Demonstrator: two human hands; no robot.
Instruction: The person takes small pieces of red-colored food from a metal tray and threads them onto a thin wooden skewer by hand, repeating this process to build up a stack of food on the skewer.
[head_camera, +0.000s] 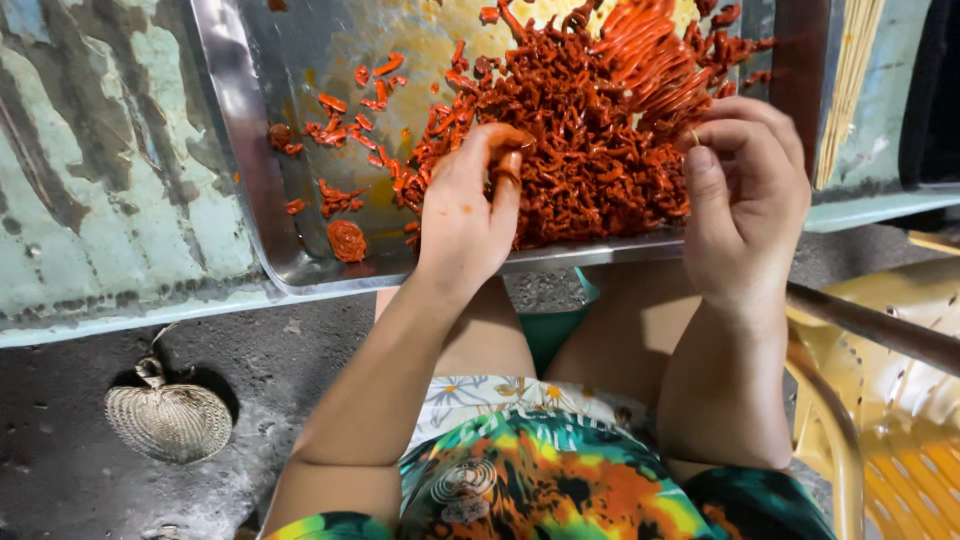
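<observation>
On the worn blue-green table (110, 200), the steel tray (250, 170) holds 1 large heap of red marinated strips (570, 140) unskewered; your left hand (465, 215) pinches strips at the tray's near edge, your right hand (745, 190) grips a loaded skewer (650, 60).

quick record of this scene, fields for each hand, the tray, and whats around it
left hand: fingers curled into the pile of red marinated meat strips
right hand: pinching a thin wooden skewer threaded with red strips
tray: metal, shallow, smeared with orange marinade, a few loose pieces at its left
surface: worn pale green table
floor: woven hand fan on dark concrete
right side: yellow plastic chair
</observation>
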